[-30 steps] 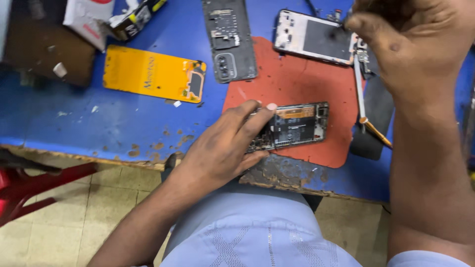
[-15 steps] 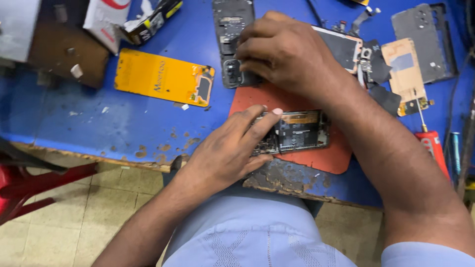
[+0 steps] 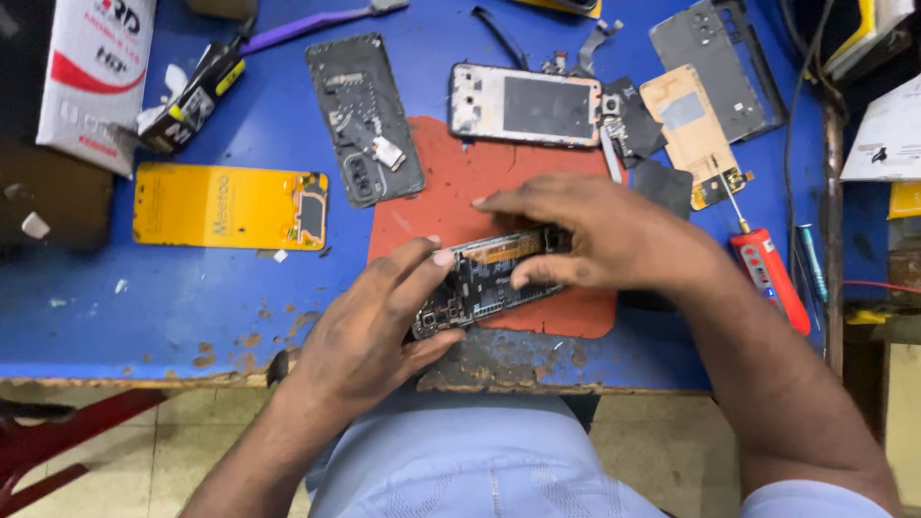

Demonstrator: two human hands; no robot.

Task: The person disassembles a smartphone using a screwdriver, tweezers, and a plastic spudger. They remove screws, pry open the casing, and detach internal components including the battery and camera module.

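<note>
2 hands on the job here, and both meet at the opened phone (image 3: 494,278), which lies tilted on the red mat (image 3: 432,206) near the front edge of the blue bench (image 3: 153,297). My left hand (image 3: 369,331) grips the phone's lower left end, thumb under the near edge, index finger laid across the top: a narrow grip, closed on the phone. My right hand (image 3: 600,240) comes over from the right and covers the other end, fingers spread flat above, thumb pressing on the exposed board. So the phone sits right between the 2 grips, pinned at both ends.

Just behind the mat I see a second phone frame (image 3: 528,105) with its grey panel up, and to its left a dark back cover (image 3: 365,120) lying at a slant. Further left, a yellow panel (image 3: 230,206) lies flat. Off to the right, a red-handled screwdriver (image 3: 767,278) rests just beside my right wrist.
</note>
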